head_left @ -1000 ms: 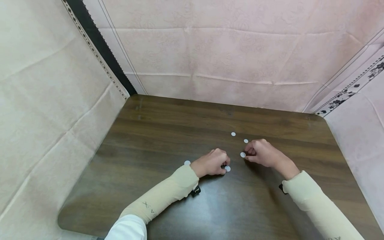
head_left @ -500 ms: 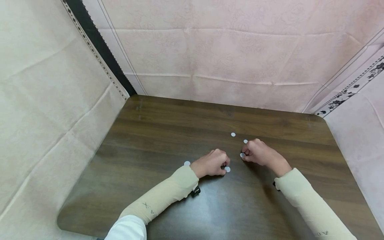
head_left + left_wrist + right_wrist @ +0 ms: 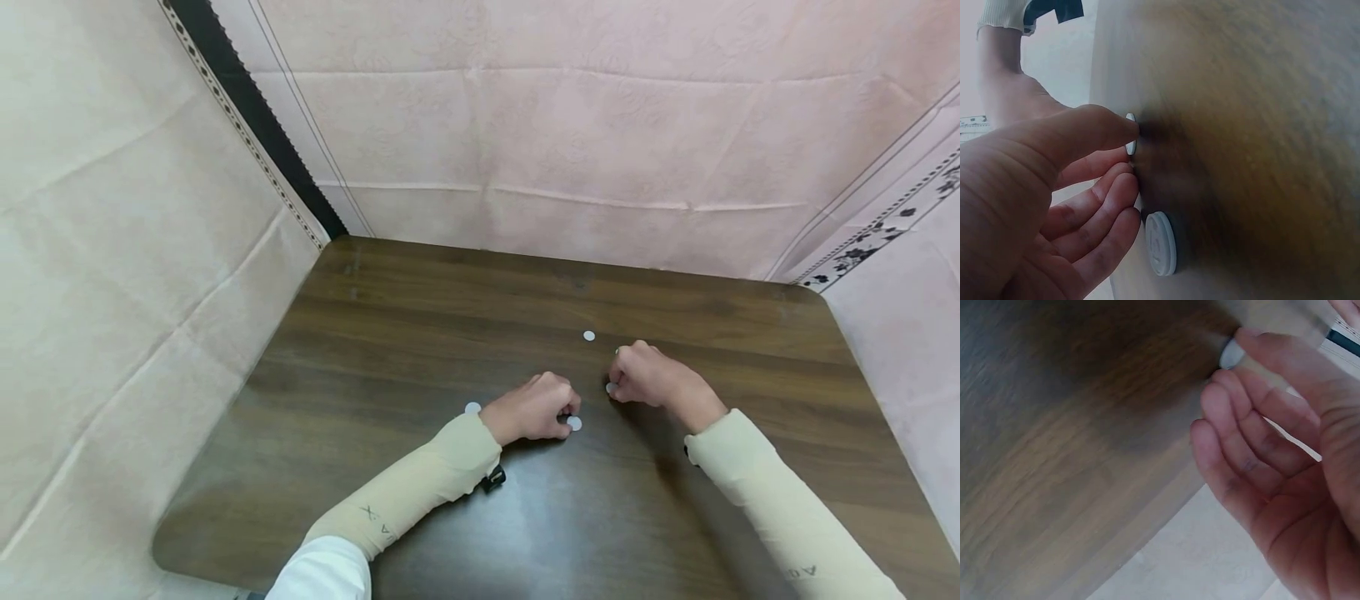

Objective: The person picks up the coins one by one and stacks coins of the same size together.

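Head view: right hand (image 3: pixel 651 377) pinches a disc (image 3: pixel 611 388) (white).

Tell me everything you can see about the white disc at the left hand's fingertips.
The white disc is round and thin, smooth-looking, perhaps plastic, with no marking readable at this size. The left hand pinches it at its edge, partly covering it. The left wrist view shows it nearly edge-on, roughly parallel to the brown, wood-look table; whether it touches the surface is hard to tell.
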`<state>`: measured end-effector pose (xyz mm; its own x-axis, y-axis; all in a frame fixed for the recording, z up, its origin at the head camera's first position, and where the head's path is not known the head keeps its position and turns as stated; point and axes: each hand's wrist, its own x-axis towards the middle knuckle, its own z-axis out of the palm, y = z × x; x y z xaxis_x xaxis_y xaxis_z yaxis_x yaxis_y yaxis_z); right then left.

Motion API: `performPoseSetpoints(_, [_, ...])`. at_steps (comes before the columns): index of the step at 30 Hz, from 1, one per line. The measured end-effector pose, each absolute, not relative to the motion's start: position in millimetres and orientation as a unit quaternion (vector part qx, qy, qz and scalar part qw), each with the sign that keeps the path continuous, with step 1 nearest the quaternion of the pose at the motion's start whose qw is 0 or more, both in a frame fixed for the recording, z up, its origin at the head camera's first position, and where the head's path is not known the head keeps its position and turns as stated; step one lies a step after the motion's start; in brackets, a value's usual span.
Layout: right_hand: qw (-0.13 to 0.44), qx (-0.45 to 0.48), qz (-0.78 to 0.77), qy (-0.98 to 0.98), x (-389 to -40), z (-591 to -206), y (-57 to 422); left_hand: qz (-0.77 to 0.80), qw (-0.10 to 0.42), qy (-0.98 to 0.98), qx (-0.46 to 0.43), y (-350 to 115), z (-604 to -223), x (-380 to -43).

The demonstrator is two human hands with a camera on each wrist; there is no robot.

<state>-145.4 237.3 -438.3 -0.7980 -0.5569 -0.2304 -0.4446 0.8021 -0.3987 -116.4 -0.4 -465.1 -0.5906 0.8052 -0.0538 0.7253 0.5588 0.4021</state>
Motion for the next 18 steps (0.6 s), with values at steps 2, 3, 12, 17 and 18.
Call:
performPoseSetpoints(2, [0.172,-0.262,-0.156,0.937,-146,-441,237,0.175,0.121,0.875,0.435,0,-465,-117])
performPoseSetpoints(3, [0.172,-0.261,-0.15,0.938,-147,-442,237,0.176,0.124,0.875,0.434,0,-465,-117])
performPoseSetpoints(12, [0.158,-0.261,-0.112,0.946,-149,-452,238,0.178,0.128,0.876,0.429,1,-465,-117])
performPoseSetpoints(17, [0.126,-0.3,-0.1,0.94,-146,-453,238,0.172,0.124,0.877,0.431,1,-465,-116])
performPoseSetpoints(18, [0.117,-0.308,-0.098,0.939,-145,-453,238,0.171,0.122,0.877,0.431,1,-464,-116])
